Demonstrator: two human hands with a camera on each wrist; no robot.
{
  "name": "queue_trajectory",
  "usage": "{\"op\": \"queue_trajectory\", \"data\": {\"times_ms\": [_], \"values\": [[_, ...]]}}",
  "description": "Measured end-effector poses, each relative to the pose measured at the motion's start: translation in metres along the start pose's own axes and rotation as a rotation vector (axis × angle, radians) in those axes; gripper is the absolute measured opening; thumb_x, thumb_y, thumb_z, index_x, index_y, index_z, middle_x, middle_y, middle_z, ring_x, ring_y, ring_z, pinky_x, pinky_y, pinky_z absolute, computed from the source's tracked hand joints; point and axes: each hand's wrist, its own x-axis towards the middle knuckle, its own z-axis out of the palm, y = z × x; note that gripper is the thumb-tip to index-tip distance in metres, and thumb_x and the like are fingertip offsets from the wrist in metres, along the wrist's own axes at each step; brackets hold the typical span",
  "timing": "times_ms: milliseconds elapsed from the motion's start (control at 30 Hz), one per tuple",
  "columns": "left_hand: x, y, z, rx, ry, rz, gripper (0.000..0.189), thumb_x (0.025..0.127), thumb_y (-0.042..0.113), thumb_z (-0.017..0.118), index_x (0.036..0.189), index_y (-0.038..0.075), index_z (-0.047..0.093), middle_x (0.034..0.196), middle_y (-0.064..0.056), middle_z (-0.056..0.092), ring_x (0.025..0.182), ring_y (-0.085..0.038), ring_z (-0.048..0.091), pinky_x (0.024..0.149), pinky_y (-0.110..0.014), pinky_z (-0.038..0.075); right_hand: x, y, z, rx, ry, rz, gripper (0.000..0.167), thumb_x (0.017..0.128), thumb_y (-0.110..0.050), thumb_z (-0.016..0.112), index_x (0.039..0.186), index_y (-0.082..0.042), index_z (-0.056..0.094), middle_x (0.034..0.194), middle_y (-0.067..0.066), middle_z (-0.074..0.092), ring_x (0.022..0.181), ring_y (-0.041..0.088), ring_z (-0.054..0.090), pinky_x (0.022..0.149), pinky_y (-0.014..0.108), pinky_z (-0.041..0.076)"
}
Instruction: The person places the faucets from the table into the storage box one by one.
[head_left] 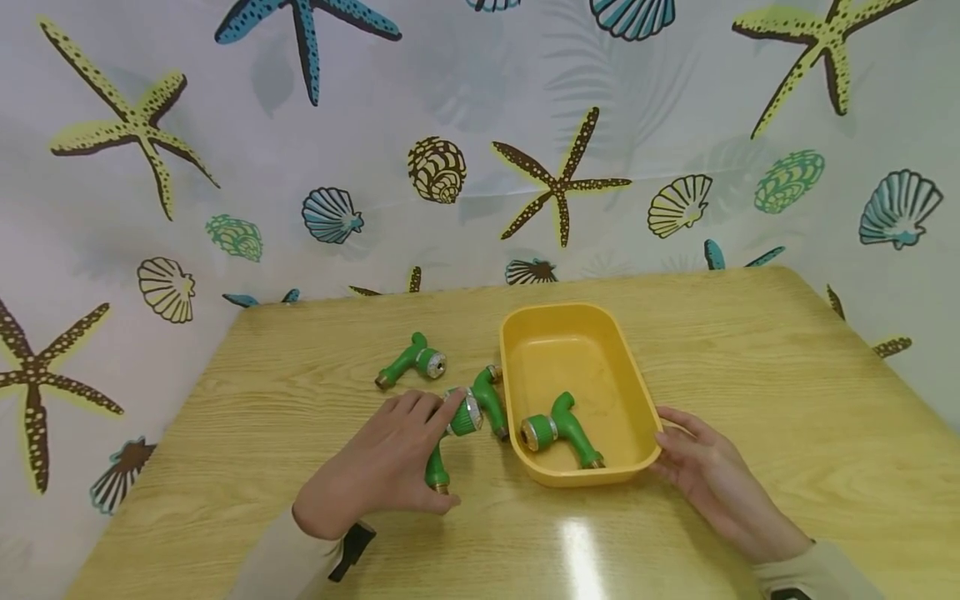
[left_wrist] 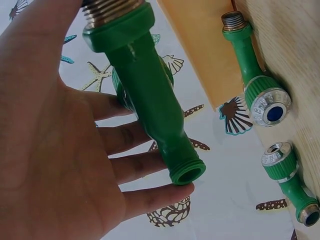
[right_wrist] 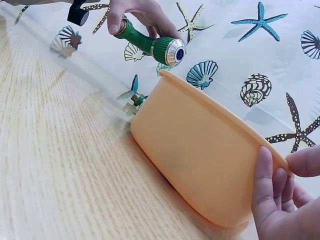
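Note:
My left hand [head_left: 382, 462] holds a green tap [head_left: 437, 468] above the table, just left of the yellow plastic basin [head_left: 637, 392]. In the left wrist view, the thumb is at the threaded brass end of this tap [left_wrist: 150, 95] and the fingers lie along its far side. My right hand [head_left: 716, 487] pinches the basin's right rim, thumb against fingers, as the right wrist view shows. Inside the basin lies another green tap [head_left: 573, 429]. A third tap [head_left: 489, 402] rests on the table against the basin's left side. Farther left and back lies one more tap [head_left: 405, 360].
The wooden table [head_left: 285, 417] extends on both sides of the basin. Behind it hangs a white cloth [head_left: 465, 225] printed with starfish and shells. A black strap [head_left: 351, 550] is on the left wrist.

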Motion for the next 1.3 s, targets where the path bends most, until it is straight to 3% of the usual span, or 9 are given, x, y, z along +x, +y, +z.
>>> {"op": "queue_trajectory", "data": {"times_ms": [567, 1300], "values": [[0.014, 0.005, -0.003, 0.022, 0.04, 0.039, 0.108, 0.068, 0.064, 0.076, 0.145, -0.001, 0.038, 0.113, -0.011, 0.055, 0.108, -0.029, 0.051, 0.094, -0.045, 0.042, 0.002, 0.0, -0.002, 0.002, -0.016, 0.005, 0.024, 0.1, 0.0, 0.046, 0.117, -0.015, 0.054, 0.111, 0.003, 0.06, 0.097, 0.015, 0.062, 0.083, 0.031, 0.052], [0.026, 0.016, -0.01, 0.043, 0.042, 0.064, 0.11, 0.068, 0.067, 0.073, 0.147, 0.0, 0.036, 0.114, -0.01, 0.056, 0.108, -0.028, 0.051, 0.096, -0.04, 0.041, 0.0, 0.003, 0.002, 0.012, -0.01, -0.015, 0.025, 0.1, 0.0, 0.047, 0.115, -0.016, 0.058, 0.108, 0.003, 0.062, 0.094, 0.016, 0.063, 0.081, 0.031, 0.052]]}}
